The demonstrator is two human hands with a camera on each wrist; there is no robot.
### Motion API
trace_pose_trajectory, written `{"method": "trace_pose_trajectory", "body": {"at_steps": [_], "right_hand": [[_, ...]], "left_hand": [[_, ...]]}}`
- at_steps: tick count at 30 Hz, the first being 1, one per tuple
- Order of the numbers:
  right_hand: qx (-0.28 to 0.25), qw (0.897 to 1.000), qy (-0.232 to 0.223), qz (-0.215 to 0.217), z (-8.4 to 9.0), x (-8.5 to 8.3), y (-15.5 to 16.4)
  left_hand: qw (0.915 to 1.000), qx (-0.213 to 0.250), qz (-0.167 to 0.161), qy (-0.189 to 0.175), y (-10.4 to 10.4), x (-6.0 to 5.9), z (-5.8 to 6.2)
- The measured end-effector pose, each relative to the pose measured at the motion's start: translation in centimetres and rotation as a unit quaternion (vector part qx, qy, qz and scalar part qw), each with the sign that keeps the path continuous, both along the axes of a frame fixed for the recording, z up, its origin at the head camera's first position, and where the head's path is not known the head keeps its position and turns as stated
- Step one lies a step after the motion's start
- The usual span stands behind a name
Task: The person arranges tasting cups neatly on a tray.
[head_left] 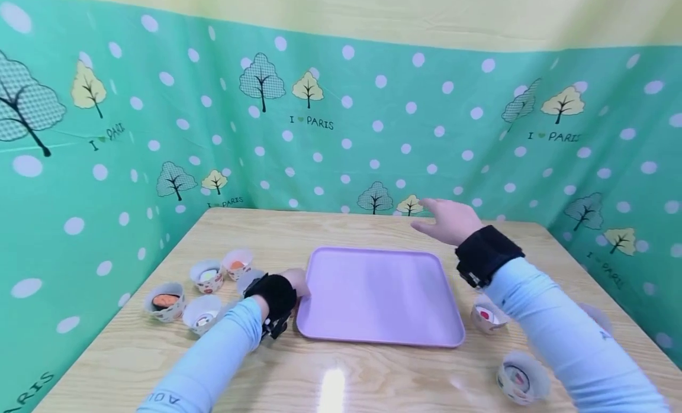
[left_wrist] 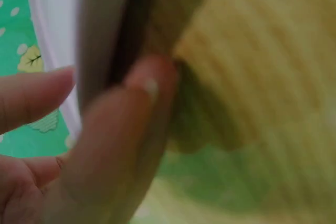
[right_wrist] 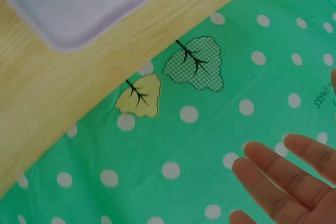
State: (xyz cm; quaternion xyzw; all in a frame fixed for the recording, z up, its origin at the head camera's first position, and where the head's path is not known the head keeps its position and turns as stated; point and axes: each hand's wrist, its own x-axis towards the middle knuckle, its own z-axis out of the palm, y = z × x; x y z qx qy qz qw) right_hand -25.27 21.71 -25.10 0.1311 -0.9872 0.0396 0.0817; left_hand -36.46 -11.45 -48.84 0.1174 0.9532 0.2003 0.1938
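A lilac rectangular tray [head_left: 378,294] lies on the wooden table, its inside bare. My left hand [head_left: 295,281] is at the tray's left side. Seen from the left wrist, the thumb [left_wrist: 123,129] presses the outer side of the tray's rim [left_wrist: 100,30] and the fingers lie on the inner side, so the edge is pinched between them. My right hand [head_left: 453,219] hangs in the air beyond the tray's far right corner. Its fingers [right_wrist: 273,192] are extended and touch nothing; the right wrist view cuts off part of this hand.
Several small patterned paper cups stand left of the tray, among them a cup [head_left: 174,312] with an orange piece on something dark. On the right are a cup [head_left: 492,326] with a red-and-white piece and a nearer cup [head_left: 539,384]. A green dotted curtain [head_left: 383,129] surrounds the table [head_left: 277,377].
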Motion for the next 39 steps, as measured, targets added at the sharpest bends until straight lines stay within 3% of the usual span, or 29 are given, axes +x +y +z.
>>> {"method": "trace_pose_trajectory", "body": {"at_steps": [2, 4, 5, 6, 8, 12, 15, 18, 20, 23, 28, 33, 39], "right_hand": [[0.009, 1.0, -0.006, -0.005, 0.2, 1.1, 1.1], [0.017, 1.0, -0.013, -0.009, 0.3, 2.4, 2.3], [0.021, 1.0, -0.018, -0.013, 0.3, 3.0, 2.9], [0.025, 0.999, -0.026, -0.016, 0.3, 3.8, 3.5], [0.024, 0.998, -0.045, -0.022, 0.2, 5.2, 4.8], [-0.024, 0.995, -0.091, -0.019, -0.6, 7.5, 7.1], [-0.087, 0.987, -0.137, 0.0, -1.9, 8.7, 9.0], [-0.135, 0.97, -0.199, 0.028, -3.4, 10.0, 10.7], [-0.147, 0.96, -0.236, 0.039, -4.4, 10.7, 11.6], [-0.141, 0.952, -0.266, 0.062, -5.6, 11.3, 12.5], [-0.134, 0.945, -0.283, 0.091, -7.0, 11.4, 12.7], [-0.126, 0.937, -0.322, 0.042, -7.8, 11.6, 12.2], [-0.138, 0.922, -0.357, -0.066, -8.5, 12.1, 11.6]], "left_hand": [[0.9987, 0.025, 0.007, -0.044, 0.7, 3.4, 3.6], [0.9942, 0.065, 0.02, -0.083, 1.2, 7.0, 7.9], [0.9898, 0.079, 0.046, -0.109, 1.5, 8.5, 9.8], [0.9871, 0.099, 0.044, -0.117, 1.5, 9.4, 11.0], [0.9817, 0.132, 0.041, -0.131, 1.3, 10.6, 12.7], [0.9697, 0.171, 0.055, -0.165, 0.5, 10.8, 14.4], [0.9649, 0.173, 0.071, -0.184, 0.2, 10.3, 14.8], [0.9645, 0.163, 0.077, -0.193, 0.4, 10.0, 14.9], [0.963, 0.164, 0.085, -0.196, 0.7, 10.1, 14.6], [0.9636, 0.157, 0.091, -0.196, 1.4, 10.0, 13.7], [0.963, 0.154, 0.101, -0.197, 1.7, 9.8, 12.8], [0.9635, 0.154, 0.097, -0.196, 1.7, 9.4, 12.3], [0.9641, 0.154, 0.097, -0.193, 1.8, 9.7, 12.6]]}}
